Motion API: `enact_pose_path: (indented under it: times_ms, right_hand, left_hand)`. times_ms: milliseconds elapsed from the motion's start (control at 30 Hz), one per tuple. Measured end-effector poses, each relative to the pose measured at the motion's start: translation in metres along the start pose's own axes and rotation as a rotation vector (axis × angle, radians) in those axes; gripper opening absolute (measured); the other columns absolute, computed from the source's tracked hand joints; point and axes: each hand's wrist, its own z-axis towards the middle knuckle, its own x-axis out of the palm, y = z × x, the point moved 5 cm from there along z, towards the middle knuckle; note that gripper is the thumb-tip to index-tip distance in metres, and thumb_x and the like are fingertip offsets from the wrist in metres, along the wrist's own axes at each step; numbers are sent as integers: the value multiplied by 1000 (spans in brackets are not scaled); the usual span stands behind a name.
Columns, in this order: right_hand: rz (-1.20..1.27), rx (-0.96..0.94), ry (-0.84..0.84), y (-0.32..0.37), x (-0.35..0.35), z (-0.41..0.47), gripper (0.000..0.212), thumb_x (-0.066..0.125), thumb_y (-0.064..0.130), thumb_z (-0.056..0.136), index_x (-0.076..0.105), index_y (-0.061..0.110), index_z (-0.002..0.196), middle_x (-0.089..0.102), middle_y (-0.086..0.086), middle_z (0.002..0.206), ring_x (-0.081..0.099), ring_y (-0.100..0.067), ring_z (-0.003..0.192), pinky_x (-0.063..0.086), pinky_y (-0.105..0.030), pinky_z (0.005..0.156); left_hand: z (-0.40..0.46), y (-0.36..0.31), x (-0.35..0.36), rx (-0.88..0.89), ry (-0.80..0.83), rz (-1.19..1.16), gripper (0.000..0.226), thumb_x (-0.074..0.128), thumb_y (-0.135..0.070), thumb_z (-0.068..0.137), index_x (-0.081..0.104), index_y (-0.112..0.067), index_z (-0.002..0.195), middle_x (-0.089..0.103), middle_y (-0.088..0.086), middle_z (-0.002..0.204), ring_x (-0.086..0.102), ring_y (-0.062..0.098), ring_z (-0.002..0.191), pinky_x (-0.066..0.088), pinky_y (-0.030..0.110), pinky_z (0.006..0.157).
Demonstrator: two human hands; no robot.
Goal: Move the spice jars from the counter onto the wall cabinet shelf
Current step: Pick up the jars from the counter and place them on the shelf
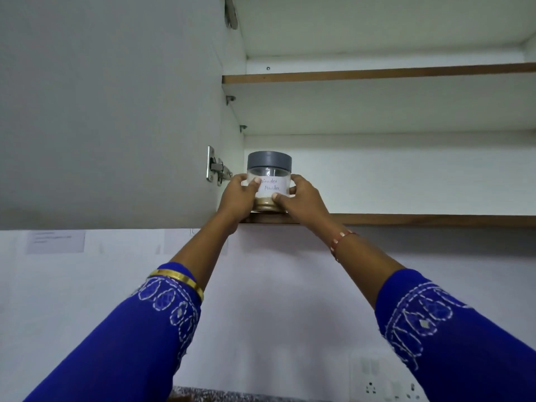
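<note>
Both hands grip a grey-lidded spice jar standing upright at the bottom shelf's front left corner. The left hand and right hand wrap it from either side.

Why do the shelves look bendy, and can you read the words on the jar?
Head view: the wide lens curves the shelf edge and the door; soft, even light, no glare on the jar; its label is sharp, but the left hand covers the first letters, leaving "Powder" readable beside the right hand.

Lower cabinet shelf, brown front edge: one clear jar with grey lid is set upright at its left end, near the edge.
</note>
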Motion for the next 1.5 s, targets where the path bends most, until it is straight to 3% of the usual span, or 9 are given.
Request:
enact_pose_path:
  times_ms: [300, 400, 600, 800, 1133, 1233, 1300, 1400, 1500]
  right_hand:
    - [-296, 40, 34, -26, 24, 46, 51, 63, 10, 83, 36, 0, 125, 57, -18, 122, 56, -32, 105, 35, -27, 67]
    - [-330, 75, 133, -27, 31, 56, 49, 54, 7, 87, 35, 1, 132, 53, -18, 124, 45, -23, 91, 31, -21, 52]
    - [-463, 123, 303, -26, 42, 63, 44, 45, 5, 91, 40, 3, 135, 48, -15, 137, 49, -28, 123, 40, -29, 97]
    - [-483, 107, 305, -23, 46, 60, 45, 44, 5, 91, 41, 4, 136, 46, -15, 140, 46, -27, 127, 38, -29, 101]
    - [-656, -198, -47, -15, 37, 12, 30, 38, 19, 96, 58, 3, 110, 64, -16, 109, 58, -31, 99, 35, -30, 69]
    - [-742, -309, -26, -23, 33, -22, 33, 41, 21, 95, 55, 4, 120, 59, -17, 123, 52, -32, 114, 38, -36, 90]
    - [-742, -317, 18, -33, 30, -55, 48, 45, 24, 95, 39, 6, 139, 37, -17, 147, 31, -31, 138, 21, -40, 115]
    - [-536, -152, 99, -51, 24, -113, 55, 43, 28, 97, 25, 12, 146, 15, -9, 158, 9, -24, 147, 11, -34, 119]
    - [-438, -2, 150, -66, 17, -169, 57, 43, 34, 96, 23, 19, 147, 13, -2, 159, 9, -18, 147, 13, -30, 118]
  left_hand:
    - [38, 22, 10, 5, -73, 403, 43, 62, -8, 84, 46, -3, 124, 58, 17, 122, 55, 30, 113, 44, 33, 89]
    - [50, 27, 10, -73, -26, 481, 22, 55, -1, 86, 55, -3, 108, 59, 15, 108, 56, 30, 109, 46, 34, 88]
    - [57, 28, 12, -68, 91, 644, 27, 43, -1, 88, 57, 3, 111, 58, 16, 93, 48, 22, 79, 35, 27, 59]
    - [59, 28, 7, -111, 113, 536, 18, 39, -1, 90, 57, -1, 92, 47, 6, 73, 43, 12, 60, 35, 20, 51]
    - [-9, 13, 7, 278, -131, 381, 42, 39, 3, 89, 55, -6, 126, 59, 14, 128, 54, 26, 117, 39, 24, 92]
    - [-52, 18, 8, 404, -137, 279, 42, 38, 6, 89, 52, -2, 128, 56, 15, 130, 52, 25, 120, 36, 20, 98]
    - [-81, 24, 9, 410, -136, 209, 41, 38, 5, 91, 51, -2, 129, 55, 14, 132, 50, 23, 123, 34, 13, 99]
    - [-124, 37, 12, 331, -99, 159, 42, 38, 1, 93, 49, -7, 132, 53, 9, 136, 47, 16, 127, 30, -2, 95]
    - [-172, 52, 18, 228, -45, 106, 40, 38, -2, 95, 48, -10, 133, 50, 6, 139, 44, 14, 130, 33, 10, 104]
